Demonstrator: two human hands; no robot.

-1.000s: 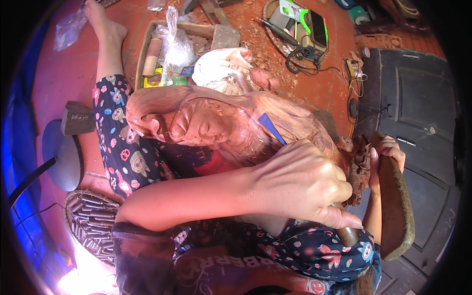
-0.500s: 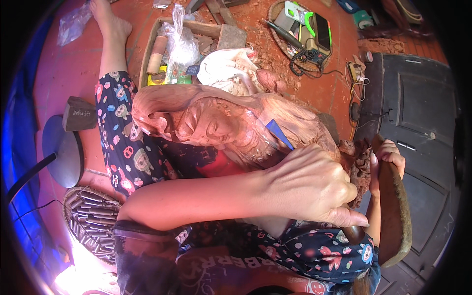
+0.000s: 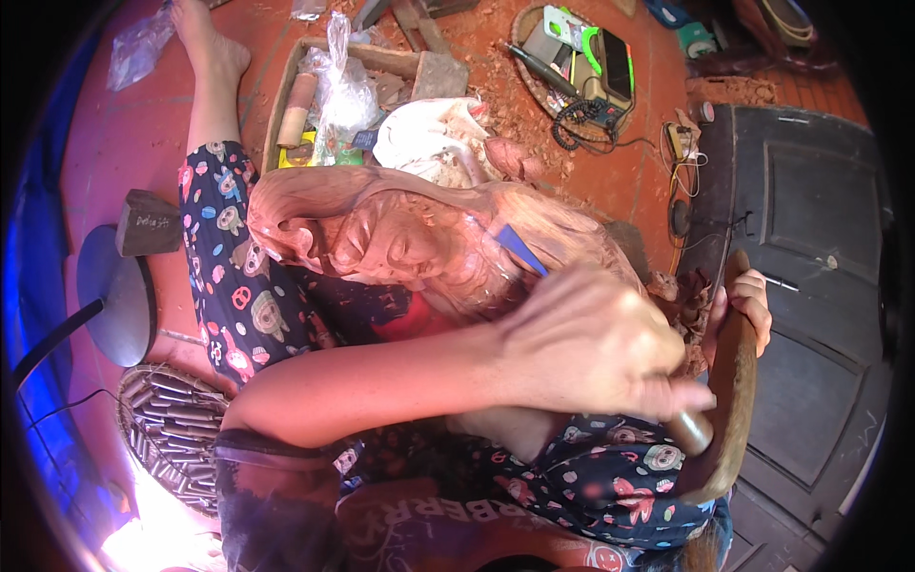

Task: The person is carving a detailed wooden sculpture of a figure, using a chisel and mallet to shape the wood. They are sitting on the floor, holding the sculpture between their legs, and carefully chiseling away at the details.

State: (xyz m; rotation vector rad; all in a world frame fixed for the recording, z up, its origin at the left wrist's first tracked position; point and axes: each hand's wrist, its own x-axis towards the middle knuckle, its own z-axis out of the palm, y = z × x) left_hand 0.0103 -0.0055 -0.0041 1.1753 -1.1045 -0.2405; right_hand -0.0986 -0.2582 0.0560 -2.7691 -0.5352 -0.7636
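Note:
A reddish wooden carving [image 3: 400, 234] of a figure with a face and draped hood lies across my lap. My left hand [image 3: 605, 348] is closed around a chisel, blurred by motion. The chisel's blue-looking blade [image 3: 519, 250] points up and left against the carving's chest, and its rounded handle end [image 3: 690, 432] sticks out below my thumb. At the right, my right hand [image 3: 748, 310] grips a long, thick wooden mallet [image 3: 729, 419]. The mallet's face is right beside the handle end; whether they touch I cannot tell.
A basket of carving tools [image 3: 176, 429] sits at the lower left, near a round black lamp base [image 3: 114, 296]. Beyond the carving are a wooden box [image 3: 419, 65] with plastic bags, a white cloth [image 3: 424, 133], and a round tray [image 3: 519, 29] with a phone. Dark door panels [image 3: 810, 200] lie right.
My right hand has swung the mallet left, up to the chisel's handle end. The left hand and chisel have shifted slightly left and up; the carving appears a little further left.

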